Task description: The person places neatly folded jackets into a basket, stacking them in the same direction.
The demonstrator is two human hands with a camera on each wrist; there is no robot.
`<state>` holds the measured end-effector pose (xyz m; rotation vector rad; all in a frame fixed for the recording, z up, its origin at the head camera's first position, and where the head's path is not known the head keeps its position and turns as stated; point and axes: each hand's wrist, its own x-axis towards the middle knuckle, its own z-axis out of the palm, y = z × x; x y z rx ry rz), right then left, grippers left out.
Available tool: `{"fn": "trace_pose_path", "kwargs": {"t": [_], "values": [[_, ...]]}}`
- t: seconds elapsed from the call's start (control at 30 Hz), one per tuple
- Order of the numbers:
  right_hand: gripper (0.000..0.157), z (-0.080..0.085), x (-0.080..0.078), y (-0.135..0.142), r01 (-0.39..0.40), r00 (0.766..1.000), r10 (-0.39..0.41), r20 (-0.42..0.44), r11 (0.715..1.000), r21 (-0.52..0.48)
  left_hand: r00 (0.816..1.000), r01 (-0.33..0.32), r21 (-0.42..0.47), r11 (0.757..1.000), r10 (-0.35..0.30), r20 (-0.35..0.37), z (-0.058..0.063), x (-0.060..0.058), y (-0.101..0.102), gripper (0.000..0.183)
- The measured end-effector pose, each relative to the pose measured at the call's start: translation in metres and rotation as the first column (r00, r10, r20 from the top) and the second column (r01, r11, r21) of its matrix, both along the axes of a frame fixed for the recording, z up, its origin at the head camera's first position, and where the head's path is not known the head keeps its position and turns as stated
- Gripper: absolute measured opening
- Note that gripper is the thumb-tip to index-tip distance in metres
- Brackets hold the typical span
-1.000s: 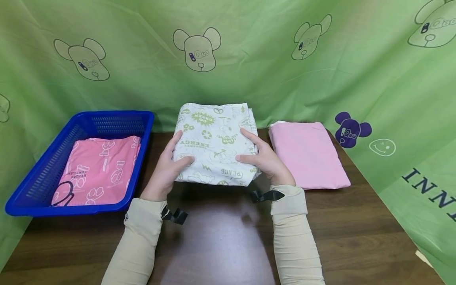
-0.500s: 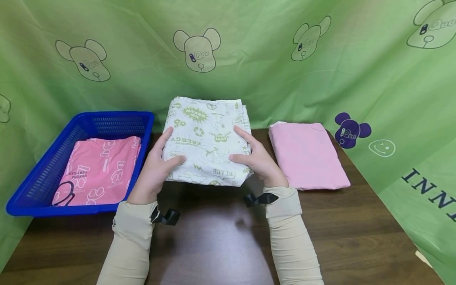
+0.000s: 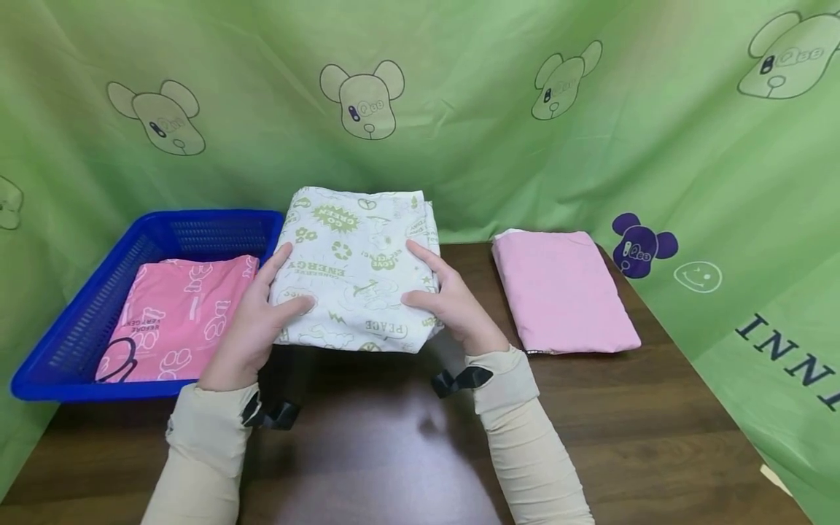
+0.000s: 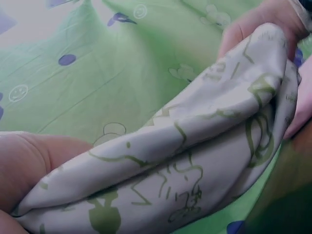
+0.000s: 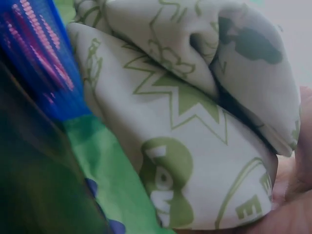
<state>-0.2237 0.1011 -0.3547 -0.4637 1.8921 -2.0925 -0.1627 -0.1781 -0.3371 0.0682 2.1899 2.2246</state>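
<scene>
Both hands hold up a folded white cloth [image 3: 348, 277] with green print in the head view, one at each side. My left hand [image 3: 252, 321] grips its left edge, thumb on top and the other fingers mostly hidden beneath. On the opposite edge my right hand [image 3: 453, 302] grips it the same way. The left wrist view shows the layered folds of the cloth [image 4: 161, 165] sagging between the two hands. In the right wrist view the cloth [image 5: 195, 122] bulges at its folded end, with part of the right hand at the lower right.
A blue plastic basket [image 3: 49, 364] stands at the left, with a folded pink printed cloth [image 3: 177, 313] inside. At the right a plain light pink folded cloth [image 3: 564, 292] lies on the brown wooden table [image 3: 623, 430]. A green curtain [image 3: 459, 131] hangs behind and along the sides.
Both hands have carried the white cloth leftward, closer to the basket; the left forearm now overlaps the basket's right side. The scene also sits slightly lower in the view.
</scene>
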Motion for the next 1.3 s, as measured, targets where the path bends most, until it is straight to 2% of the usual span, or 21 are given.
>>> {"fn": "trace_pose_path", "kwargs": {"t": [0.27,0.43,0.63,0.83,0.97,1.13,1.23,1.3], "values": [[0.086,-0.002,0.002,-0.026,-0.081,0.997,0.081,0.006,0.996,-0.047,0.999,0.036,0.121,0.992,-0.038,0.011,0.002,0.013,-0.032,0.089],[0.088,0.001,0.0,-0.041,-0.139,0.99,0.138,-0.016,0.99,-0.039,0.997,0.078,0.212,0.974,-0.078,-0.01,0.004,0.015,-0.054,0.091],[0.094,0.005,-0.001,-0.058,-0.242,0.97,0.241,-0.021,0.969,-0.04,0.993,0.112,0.238,0.965,-0.098,-0.066,0.002,0.016,-0.081,0.09],[0.099,0.009,-0.002,-0.072,-0.324,0.946,0.324,0.001,0.946,-0.01,0.99,0.139,0.324,0.936,-0.122,-0.072,0.0,0.018,-0.104,0.088],[0.099,0.011,-0.002,-0.083,-0.332,0.943,0.332,-0.004,0.943,0.008,0.989,0.137,0.336,0.932,-0.109,-0.102,-0.001,0.019,-0.117,0.086],[0.097,0.012,0.0,-0.098,-0.294,0.954,0.294,-0.051,0.956,0.005,0.989,0.102,0.29,0.952,-0.065,-0.134,-0.001,0.02,-0.131,0.084],[0.095,0.012,0.001,-0.107,-0.279,0.957,0.277,-0.081,0.96,-0.008,0.988,0.098,0.307,0.947,-0.054,-0.147,-0.001,0.021,-0.139,0.084],[0.094,0.012,0.002,-0.112,-0.274,0.958,0.272,-0.089,0.962,-0.012,0.986,0.114,0.345,0.932,-0.064,-0.152,-0.002,0.021,-0.145,0.084]]}}
